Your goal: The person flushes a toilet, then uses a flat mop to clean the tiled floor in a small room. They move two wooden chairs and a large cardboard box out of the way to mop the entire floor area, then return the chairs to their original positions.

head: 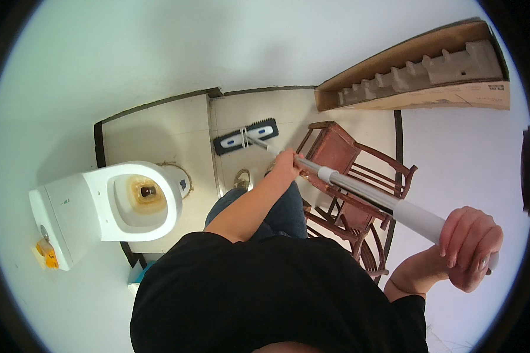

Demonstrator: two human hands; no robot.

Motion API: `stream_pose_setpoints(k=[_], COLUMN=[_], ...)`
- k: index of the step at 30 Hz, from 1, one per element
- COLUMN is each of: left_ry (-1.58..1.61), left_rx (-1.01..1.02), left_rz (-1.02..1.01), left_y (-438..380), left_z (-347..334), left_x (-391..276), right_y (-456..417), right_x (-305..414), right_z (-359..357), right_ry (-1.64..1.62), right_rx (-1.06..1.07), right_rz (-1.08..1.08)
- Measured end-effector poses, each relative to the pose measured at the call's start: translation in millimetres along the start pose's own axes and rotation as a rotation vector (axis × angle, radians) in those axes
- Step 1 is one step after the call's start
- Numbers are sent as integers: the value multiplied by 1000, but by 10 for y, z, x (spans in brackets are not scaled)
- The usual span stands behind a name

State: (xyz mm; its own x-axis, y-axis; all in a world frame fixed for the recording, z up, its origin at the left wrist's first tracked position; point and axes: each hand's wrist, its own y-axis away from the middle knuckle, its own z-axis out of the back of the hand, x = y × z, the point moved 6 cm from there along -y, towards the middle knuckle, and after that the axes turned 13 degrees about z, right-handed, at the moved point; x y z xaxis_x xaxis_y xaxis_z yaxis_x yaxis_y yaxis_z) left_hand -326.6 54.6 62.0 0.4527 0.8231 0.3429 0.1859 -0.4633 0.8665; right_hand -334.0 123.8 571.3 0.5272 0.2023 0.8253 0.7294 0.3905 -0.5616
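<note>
Both my hands grip the metal and white pole of a long-handled floor brush. My left hand is closed around its lower part, near the middle of the view. At the right, my right hand wraps the white grip at the upper end. The wide brush head, dark with bristled edges and a white and blue centre, lies at the pale tiled floor beyond my feet, near a low edge in the tiles. Whether all its bristles touch the floor cannot be told.
A white toilet with brown stains in its bowl stands at the left, an orange item by its tank. Reddish wooden chairs stand close at my right. Behind them, a long cardboard box with a moulded insert leans by the wall.
</note>
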Motion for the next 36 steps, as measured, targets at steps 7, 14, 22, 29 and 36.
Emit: stream_pose_setpoints(k=[7, 14, 22, 29, 36], left_ry=[-170, -183, -383, -554, -287], left_rx=[-20, 61, 83, -93, -5], left_rz=[186, 37, -18, 167, 185], left_y=[397, -46, -652, -391, -74], left_z=[-4, -735, -804, -2, -319], left_x=[565, 196, -204, 508, 809], right_y=[318, 543, 676, 699, 578], right_x=[675, 550, -105, 404, 727], right_z=[406, 284, 136, 347, 420], right_ry=[-37, 209, 127, -37, -127], right_rx=[183, 42, -59, 44, 244], right_rz=[-50, 135, 124, -54, -49])
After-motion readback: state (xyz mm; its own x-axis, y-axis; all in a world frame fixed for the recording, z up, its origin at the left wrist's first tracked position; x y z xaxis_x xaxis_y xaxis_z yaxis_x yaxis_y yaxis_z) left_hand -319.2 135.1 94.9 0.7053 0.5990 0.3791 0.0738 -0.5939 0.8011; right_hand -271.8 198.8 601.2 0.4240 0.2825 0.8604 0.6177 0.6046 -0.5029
